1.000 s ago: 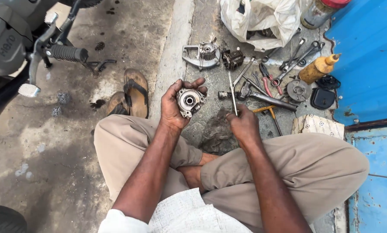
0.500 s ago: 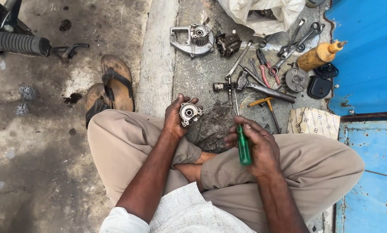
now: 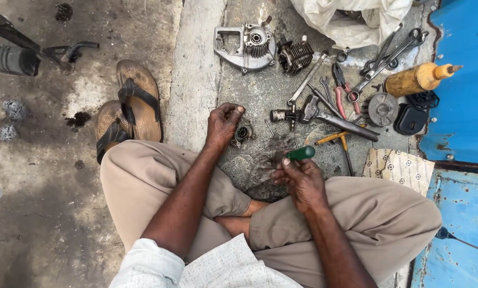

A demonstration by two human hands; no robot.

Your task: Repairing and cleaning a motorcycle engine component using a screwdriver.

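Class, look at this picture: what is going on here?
A person sits cross-legged on a concrete floor. The left hand presses a small metal engine part against the ground, while the right hand grips a green-handled screwdriver. Wrenches, pliers, a hammer, a finned cylinder and a brown bottle lie ahead. Sandals sit beside the left knee.

a small round metal engine part (image 3: 242, 132) with a hole in the middle is held down on the grey concrete floor. a screwdriver with a green handle (image 3: 301, 153) is held just beside it, handle end pointing up and right.
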